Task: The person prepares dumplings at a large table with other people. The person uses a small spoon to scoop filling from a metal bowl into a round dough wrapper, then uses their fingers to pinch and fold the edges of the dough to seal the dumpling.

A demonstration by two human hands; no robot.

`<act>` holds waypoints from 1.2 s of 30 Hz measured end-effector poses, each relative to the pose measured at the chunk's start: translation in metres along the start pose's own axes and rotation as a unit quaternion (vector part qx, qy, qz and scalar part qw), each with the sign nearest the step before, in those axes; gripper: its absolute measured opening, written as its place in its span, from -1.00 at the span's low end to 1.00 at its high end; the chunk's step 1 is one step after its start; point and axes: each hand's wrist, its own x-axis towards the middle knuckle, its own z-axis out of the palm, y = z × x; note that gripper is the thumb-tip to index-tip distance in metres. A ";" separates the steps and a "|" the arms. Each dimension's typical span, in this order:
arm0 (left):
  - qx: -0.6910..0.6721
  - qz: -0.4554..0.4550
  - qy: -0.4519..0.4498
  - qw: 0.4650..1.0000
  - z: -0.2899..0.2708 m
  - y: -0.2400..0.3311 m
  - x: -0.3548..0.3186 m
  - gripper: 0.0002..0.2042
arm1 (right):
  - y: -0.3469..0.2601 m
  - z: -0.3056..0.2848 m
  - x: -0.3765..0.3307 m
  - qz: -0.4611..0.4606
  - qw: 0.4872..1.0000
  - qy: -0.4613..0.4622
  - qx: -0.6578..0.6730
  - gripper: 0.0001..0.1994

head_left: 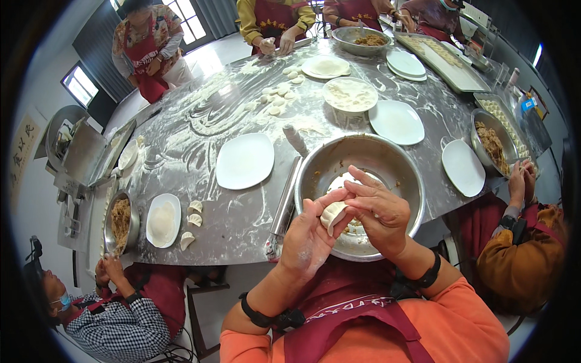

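Note:
A pale folded dumpling (331, 218) with a pleated edge is held between my two hands, above a large steel bowl (416, 172). My left hand (305, 241) supports it from below, fingers curled round its side. The fingers of my right hand (381, 213) are bent over and press at its upper edge. Brown bits of filling cling to the bowl's inside, and something white lies in it, partly hidden by my hands. Beside the bowl stand a white square plate (245, 161) and a flour-coated stick (296, 140).
Several finished dumplings (188, 240) lie near a plate of wrappers (162, 224). Dough pieces (275, 100) sit on the floury steel table (187, 166). Co-workers stand around it; two beside me have bowls of filling (120, 224). Long trays (445, 63) are at the back right.

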 end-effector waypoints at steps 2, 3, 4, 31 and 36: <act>-0.013 -0.013 0.006 1.000 0.000 0.003 0.001 -0.25 | -0.005 -0.001 0.004 0.033 0.999 -0.006 0.005 -0.67; -0.029 -0.033 0.004 0.999 0.000 0.005 0.001 -0.25 | -0.008 -0.001 0.005 0.043 0.999 -0.007 0.007 -0.67; -0.036 -0.044 0.003 0.998 -0.002 0.006 0.001 -0.26 | -0.010 0.000 0.007 0.084 0.995 -0.003 0.058 -0.66; -0.047 -0.150 -0.099 0.983 -0.035 0.005 0.014 -0.32 | 0.001 -0.009 0.018 0.011 0.976 -0.197 0.094 -0.70; 0.002 -0.160 -0.090 0.983 -0.022 0.010 0.011 -0.25 | -0.007 -0.010 0.026 -0.013 0.963 -0.265 0.048 -0.67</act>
